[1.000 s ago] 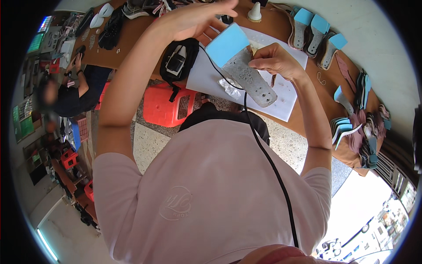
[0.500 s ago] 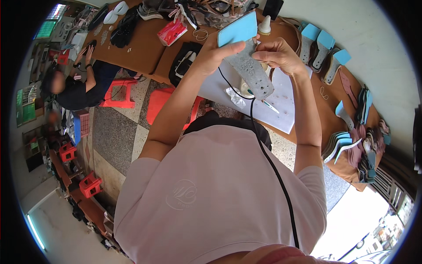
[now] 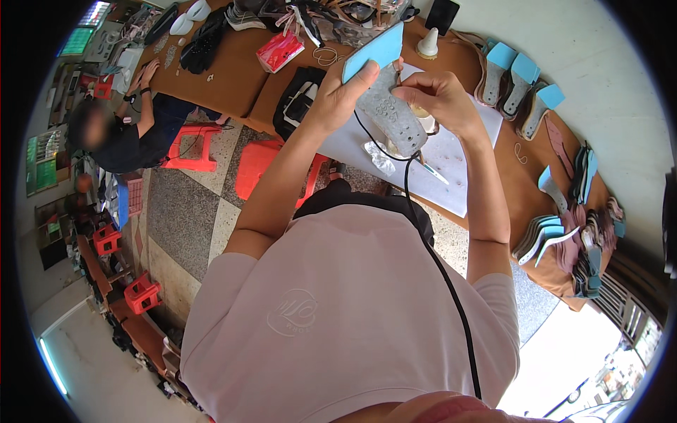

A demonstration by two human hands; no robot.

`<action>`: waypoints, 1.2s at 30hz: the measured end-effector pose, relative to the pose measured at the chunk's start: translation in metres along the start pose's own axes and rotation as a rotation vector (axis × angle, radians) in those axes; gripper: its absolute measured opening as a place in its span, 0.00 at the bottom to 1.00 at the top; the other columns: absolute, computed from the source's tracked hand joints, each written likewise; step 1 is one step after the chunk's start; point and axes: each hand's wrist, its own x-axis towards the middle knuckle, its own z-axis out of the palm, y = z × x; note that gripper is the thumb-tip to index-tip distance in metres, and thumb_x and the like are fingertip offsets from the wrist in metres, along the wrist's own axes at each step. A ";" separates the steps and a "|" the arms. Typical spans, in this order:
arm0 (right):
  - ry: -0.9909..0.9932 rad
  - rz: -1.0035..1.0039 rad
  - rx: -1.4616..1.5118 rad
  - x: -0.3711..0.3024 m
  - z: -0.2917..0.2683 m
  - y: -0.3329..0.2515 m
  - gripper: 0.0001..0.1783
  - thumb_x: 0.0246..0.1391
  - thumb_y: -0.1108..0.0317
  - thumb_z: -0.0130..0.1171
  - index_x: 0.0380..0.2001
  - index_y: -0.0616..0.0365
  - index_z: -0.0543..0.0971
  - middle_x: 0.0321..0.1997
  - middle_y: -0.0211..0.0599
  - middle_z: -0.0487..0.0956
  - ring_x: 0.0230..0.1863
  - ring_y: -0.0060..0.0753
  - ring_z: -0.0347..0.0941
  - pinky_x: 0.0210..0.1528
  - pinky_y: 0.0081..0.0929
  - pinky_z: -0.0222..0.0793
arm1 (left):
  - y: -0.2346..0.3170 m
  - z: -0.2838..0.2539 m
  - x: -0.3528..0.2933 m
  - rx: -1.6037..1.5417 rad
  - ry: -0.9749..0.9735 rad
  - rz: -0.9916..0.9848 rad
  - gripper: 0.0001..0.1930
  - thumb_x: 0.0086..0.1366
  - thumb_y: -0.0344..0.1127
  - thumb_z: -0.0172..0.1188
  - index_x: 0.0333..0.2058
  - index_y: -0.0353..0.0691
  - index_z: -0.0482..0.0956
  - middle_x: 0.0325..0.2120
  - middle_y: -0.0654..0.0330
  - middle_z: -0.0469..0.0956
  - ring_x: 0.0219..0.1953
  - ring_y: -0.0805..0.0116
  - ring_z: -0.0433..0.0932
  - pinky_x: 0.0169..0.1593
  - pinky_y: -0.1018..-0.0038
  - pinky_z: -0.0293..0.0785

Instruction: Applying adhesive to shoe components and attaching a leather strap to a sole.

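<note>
In the head view, the left hand, spread wide a second ago, is now clamped on the blue pad at the far end of the grey insole, and the pad has tipped more edge-on. The insole hangs above the white sheet, its long axis running from far left to near right. The right hand is nearer its middle, thumb and fingertips together at the right edge; whether they pinch it, I cannot tell.
</note>
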 end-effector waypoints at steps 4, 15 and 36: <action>0.100 -0.132 -0.210 -0.008 0.008 -0.011 0.04 0.39 0.73 0.58 0.21 0.63 0.76 0.18 0.28 0.72 0.19 0.14 0.64 0.22 0.16 0.59 | 0.003 -0.002 -0.005 0.104 -0.012 0.023 0.19 0.60 0.41 0.44 0.45 0.34 0.65 0.35 0.62 0.71 0.38 0.76 0.67 0.42 0.81 0.61; 0.194 -0.348 -0.326 -0.017 0.008 -0.026 0.05 0.36 0.75 0.59 0.22 0.63 0.77 0.18 0.31 0.72 0.19 0.17 0.64 0.21 0.17 0.59 | 0.014 -0.003 -0.007 -0.118 -0.030 0.102 0.24 0.60 0.43 0.42 0.48 0.29 0.58 0.39 0.53 0.69 0.42 0.65 0.69 0.46 0.72 0.63; 0.533 -0.513 -0.335 -0.021 0.030 -0.054 0.07 0.35 0.76 0.60 0.23 0.61 0.74 0.17 0.36 0.71 0.16 0.26 0.67 0.19 0.19 0.62 | 0.047 0.009 -0.018 0.322 -0.018 0.351 0.20 0.55 0.37 0.46 0.45 0.34 0.66 0.43 0.55 0.69 0.42 0.65 0.68 0.49 0.72 0.56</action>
